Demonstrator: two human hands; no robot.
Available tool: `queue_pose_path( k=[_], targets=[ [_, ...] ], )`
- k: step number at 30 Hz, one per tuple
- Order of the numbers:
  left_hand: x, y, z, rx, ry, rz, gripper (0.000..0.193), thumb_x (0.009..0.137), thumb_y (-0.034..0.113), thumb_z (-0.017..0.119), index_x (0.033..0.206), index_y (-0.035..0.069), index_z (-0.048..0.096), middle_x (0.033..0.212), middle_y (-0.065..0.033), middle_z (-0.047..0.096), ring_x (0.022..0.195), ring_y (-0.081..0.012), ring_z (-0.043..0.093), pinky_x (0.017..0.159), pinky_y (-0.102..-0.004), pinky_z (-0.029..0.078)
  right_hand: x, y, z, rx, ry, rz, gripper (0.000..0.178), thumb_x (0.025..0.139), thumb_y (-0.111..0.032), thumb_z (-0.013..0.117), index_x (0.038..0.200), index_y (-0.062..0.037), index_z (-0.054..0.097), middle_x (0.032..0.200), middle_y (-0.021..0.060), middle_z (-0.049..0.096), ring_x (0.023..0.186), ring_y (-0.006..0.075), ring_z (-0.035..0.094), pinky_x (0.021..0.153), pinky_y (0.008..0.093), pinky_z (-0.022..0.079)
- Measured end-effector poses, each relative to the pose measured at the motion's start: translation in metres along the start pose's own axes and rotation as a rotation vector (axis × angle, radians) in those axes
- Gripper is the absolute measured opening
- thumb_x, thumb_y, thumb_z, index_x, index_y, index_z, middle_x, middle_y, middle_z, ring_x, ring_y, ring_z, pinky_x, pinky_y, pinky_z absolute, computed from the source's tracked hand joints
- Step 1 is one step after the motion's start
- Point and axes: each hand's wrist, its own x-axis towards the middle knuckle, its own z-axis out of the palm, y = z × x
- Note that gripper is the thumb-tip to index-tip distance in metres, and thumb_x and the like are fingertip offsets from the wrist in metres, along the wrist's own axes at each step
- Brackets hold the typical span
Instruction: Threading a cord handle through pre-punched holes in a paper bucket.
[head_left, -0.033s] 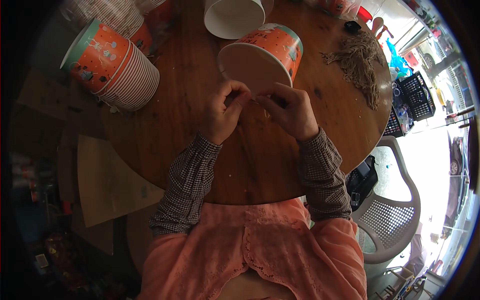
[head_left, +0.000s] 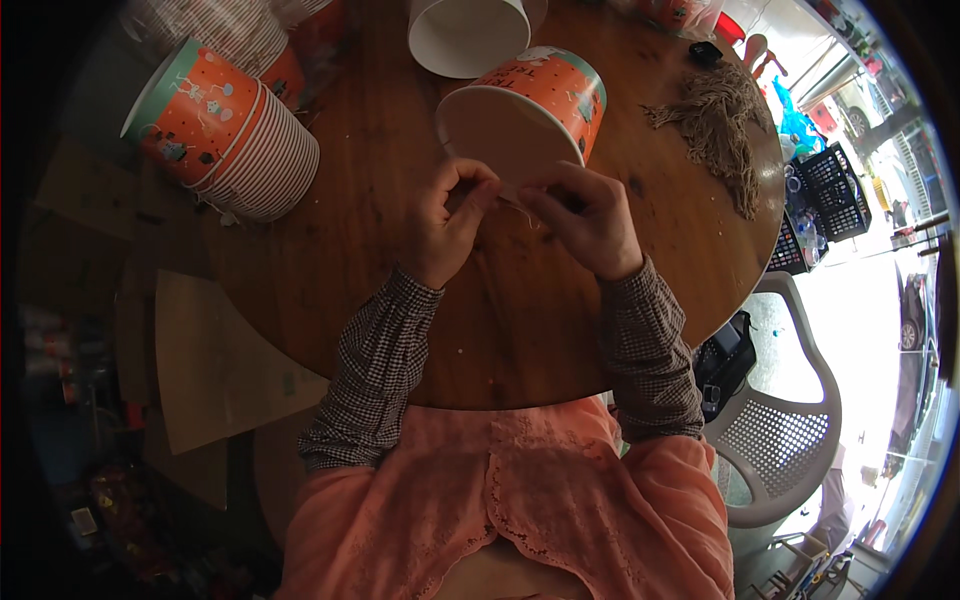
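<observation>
My left hand point(head_left: 452, 222) and my right hand point(head_left: 590, 215) meet over the near middle of the table, thumbs and forefingers pinched. A thin, pale string point(head_left: 519, 207) runs between the fingertips, with a loose end hanging by the right fingers. Its full length is hidden by the hands. Just beyond them an orange paper bucket point(head_left: 540, 85) lies on its side, its wide mouth facing me. A heap of brown strings point(head_left: 722, 125) rests at the table's far right.
At the left lies a nested stack of orange and green paper buckets point(head_left: 215, 120), with more wrapped behind. A white bucket point(head_left: 468, 38) is at the far edge. The round wooden table point(head_left: 520, 340) ends before my lap. A grey chair point(head_left: 775, 440) and black crates point(head_left: 832, 190) stand right.
My right hand has shifted slightly to the right, away from the left one. More of the pale string shows between the fingertips. The left hand has hardly moved.
</observation>
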Motion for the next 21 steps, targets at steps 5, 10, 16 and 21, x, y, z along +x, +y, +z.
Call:
queue_pose_path(
  k=[5,10,16,21],
  targets=[
    [0.004,-0.002,-0.004,-0.309,0.162,-0.062,0.014,0.095,0.014,0.058,0.096,0.0,0.059,0.085,-0.0043,0.061,0.071,-0.008,0.056,0.066,-0.0226,0.048,0.002,0.004,-0.037,0.782,0.488,-0.05,0.004,0.092,-0.007,0.06,0.093,-0.0043,0.063,0.064,-0.0059,0.051,0.05,0.002,0.038,0.044,0.0187,0.031],
    [-0.004,0.005,0.001,-0.464,-0.212,-0.111,0.016,0.094,0.013,0.06,0.101,-0.001,0.06,0.087,-0.0066,0.063,0.078,-0.0116,0.06,0.07,-0.0251,0.05,0.008,0.028,-0.072,1.094,0.583,-0.125,0.008,0.096,-0.011,0.054,0.095,-0.0058,0.06,0.063,-0.0031,0.044,0.054,0.0073,0.042,0.05,0.023,0.039],
    [-0.017,0.007,0.049,0.067,-0.32,0.052,0.029,0.084,0.011,0.068,0.109,0.0,0.058,0.098,-0.0129,0.062,0.086,-0.0227,0.064,0.077,-0.0302,0.052,0.013,0.029,-0.042,0.82,0.438,-0.085,0.01,0.096,-0.01,0.054,0.098,-0.0007,0.058,0.092,0.0088,0.066,0.087,0.0181,0.065,0.08,0.0324,0.055],
    [-0.013,-0.025,0.055,0.538,-0.072,0.263,0.043,0.077,0.012,0.072,0.116,0.002,0.055,0.108,-0.0162,0.06,0.095,-0.0322,0.061,0.085,-0.0386,0.05,0.011,0.019,-0.015,1.016,0.334,-0.019,0.011,0.096,-0.01,0.054,0.097,0.0,0.058,0.096,0.0099,0.065,0.09,0.0199,0.065,0.083,0.035,0.055]
  ],
)
